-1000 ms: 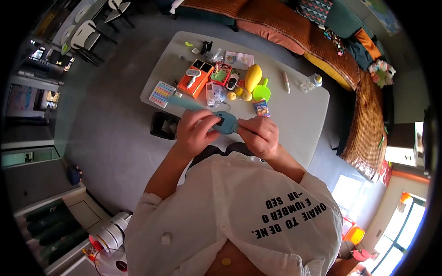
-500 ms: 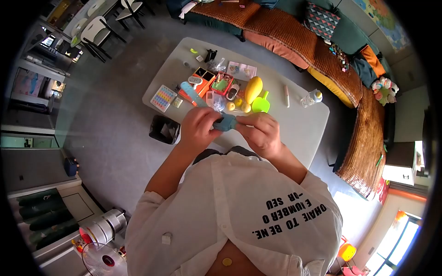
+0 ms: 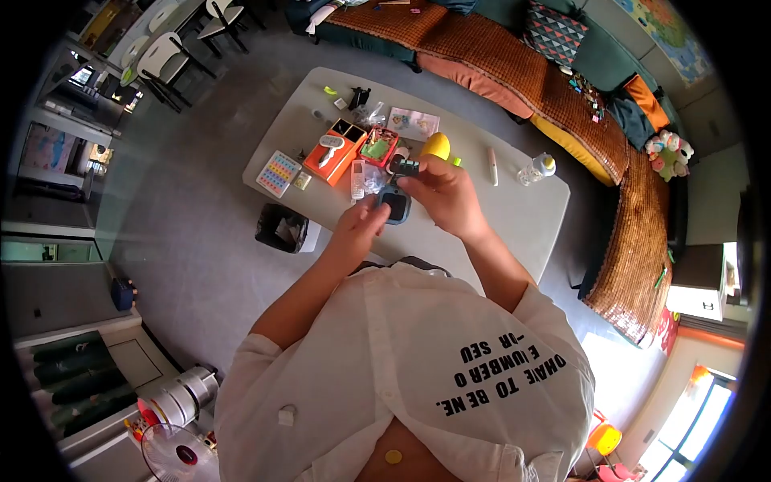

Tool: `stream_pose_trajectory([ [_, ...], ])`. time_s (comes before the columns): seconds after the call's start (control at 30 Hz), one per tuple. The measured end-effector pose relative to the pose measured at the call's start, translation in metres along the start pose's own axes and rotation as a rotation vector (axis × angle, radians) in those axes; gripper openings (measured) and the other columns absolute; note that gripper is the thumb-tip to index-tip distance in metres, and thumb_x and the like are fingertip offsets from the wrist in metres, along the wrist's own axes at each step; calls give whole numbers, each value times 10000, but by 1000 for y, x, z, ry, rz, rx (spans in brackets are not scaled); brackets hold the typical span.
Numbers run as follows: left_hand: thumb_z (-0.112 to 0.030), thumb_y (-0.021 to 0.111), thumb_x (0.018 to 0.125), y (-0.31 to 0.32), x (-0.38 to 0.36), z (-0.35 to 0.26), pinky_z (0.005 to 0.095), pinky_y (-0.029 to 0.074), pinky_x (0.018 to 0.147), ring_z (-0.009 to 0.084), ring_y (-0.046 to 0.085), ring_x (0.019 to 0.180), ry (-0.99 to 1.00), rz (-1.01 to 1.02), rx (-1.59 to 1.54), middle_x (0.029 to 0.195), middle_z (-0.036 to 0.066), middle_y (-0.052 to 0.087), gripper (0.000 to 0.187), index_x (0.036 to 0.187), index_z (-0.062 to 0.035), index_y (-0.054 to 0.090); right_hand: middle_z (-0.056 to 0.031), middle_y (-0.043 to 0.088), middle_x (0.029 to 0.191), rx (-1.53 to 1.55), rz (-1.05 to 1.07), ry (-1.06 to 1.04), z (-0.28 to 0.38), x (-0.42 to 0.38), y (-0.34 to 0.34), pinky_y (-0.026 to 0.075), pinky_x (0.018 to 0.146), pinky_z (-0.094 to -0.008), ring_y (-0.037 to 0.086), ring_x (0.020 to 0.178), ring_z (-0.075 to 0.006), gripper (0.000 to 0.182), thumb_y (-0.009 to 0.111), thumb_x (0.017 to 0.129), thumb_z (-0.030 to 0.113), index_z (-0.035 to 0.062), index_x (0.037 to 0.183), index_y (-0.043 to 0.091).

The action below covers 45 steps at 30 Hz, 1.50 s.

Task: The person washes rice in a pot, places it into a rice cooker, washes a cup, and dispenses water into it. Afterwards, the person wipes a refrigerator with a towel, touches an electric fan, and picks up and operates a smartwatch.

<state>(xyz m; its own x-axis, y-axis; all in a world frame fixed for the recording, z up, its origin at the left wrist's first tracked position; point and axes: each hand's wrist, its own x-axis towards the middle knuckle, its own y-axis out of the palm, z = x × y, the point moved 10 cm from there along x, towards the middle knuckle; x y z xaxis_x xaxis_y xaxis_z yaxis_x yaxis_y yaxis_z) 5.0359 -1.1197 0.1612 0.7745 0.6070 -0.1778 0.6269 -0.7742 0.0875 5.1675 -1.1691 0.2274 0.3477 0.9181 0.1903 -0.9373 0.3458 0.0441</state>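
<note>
A blue-grey smartwatch with a dark square face is held above the near edge of the table. My left hand grips the watch case from the left, thumb beside the screen. Just above it, my right hand is closed in a pinch on a dark piece that looks like the watch's strap. Whether this piece joins the case is partly hidden by the fingers. Behind the hands lie a clear plastic bag and a yellow mango-like toy, partly covered by my right hand.
The grey table carries an orange box with a white brush, a red tray, a sticker sheet, a marker and a bottle. A black bin stands at the left; a sofa lies beyond.
The watch has turned so its face shows, and the long strap no longer stretches up to the left. My right hand has moved up; my left hand has shifted slightly lower.
</note>
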Motion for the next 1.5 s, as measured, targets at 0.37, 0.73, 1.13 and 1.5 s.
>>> stream_pose_trajectory([
  [0.37, -335, 426, 975, 24, -15, 19, 296, 407, 695, 127, 466, 732, -408, 60, -706, 863, 20, 543, 248, 999, -113, 533, 13, 609, 904, 283, 113, 87, -14, 8, 18, 465, 741, -209, 564, 842, -46, 127, 567, 899, -24, -1, 1022, 585],
  [0.73, -289, 425, 995, -30, -46, -2, 267, 392, 672, 88, 453, 769, 50, -254, -927, 947, -8, 541, 228, 1134, -124, 498, -25, 609, 929, 169, 244, 159, -17, 23, 84, 478, 745, -239, 578, 842, -98, 249, 651, 851, 31, 24, 1084, 562],
  [1.13, -342, 535, 942, -159, -196, -39, 407, 391, 956, 233, 476, 1176, 728, -336, -754, 1299, 113, 485, 374, 1236, -116, 489, -66, 589, 903, -218, 544, -832, 75, -38, 265, 477, 667, -350, 588, 789, -258, 285, 720, 663, 4, 71, 924, 628],
  [1.5, -239, 512, 963, -322, -348, -34, 401, 376, 968, 200, 480, 1158, 789, -454, -709, 1254, 83, 519, 264, 1196, -115, 515, -130, 522, 1027, -155, 898, -543, 51, -58, 503, 467, 754, -364, 549, 888, -307, 275, 686, 761, 16, 59, 1000, 558],
])
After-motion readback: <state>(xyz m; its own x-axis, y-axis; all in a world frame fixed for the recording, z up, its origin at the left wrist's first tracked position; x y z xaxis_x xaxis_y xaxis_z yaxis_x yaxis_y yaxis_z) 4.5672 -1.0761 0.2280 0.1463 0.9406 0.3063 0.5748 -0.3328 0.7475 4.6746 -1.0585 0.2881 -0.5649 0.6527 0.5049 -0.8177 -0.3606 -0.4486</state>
